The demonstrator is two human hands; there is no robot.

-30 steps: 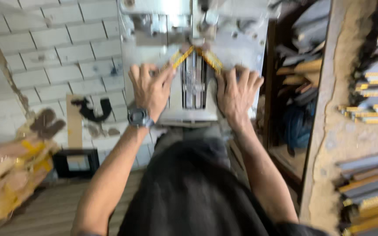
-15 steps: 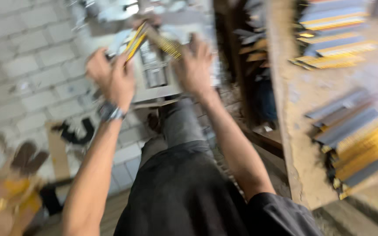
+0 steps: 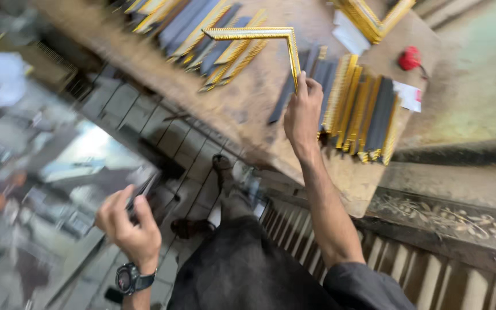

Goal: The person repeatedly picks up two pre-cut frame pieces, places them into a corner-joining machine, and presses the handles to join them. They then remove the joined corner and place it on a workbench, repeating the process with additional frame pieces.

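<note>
Worn wood of the table [image 3: 271, 109] ran across the upper frame, strewn with gold and grey frame moulding strips [image 3: 360, 112]. At upper centre the right hand [image 3: 303, 112] was closed on one leg of an L-shaped gilt frame corner [image 3: 259, 34], lifted just above the table. Light and stiff it looked, though its mitred joint probably would not bear twisting, so a hold near the corner seemed safer. At lower left the left hand [image 3: 127, 221], wearing a wristwatch [image 3: 128, 279], curled around something thin and dark, too blurred to identify.
</note>
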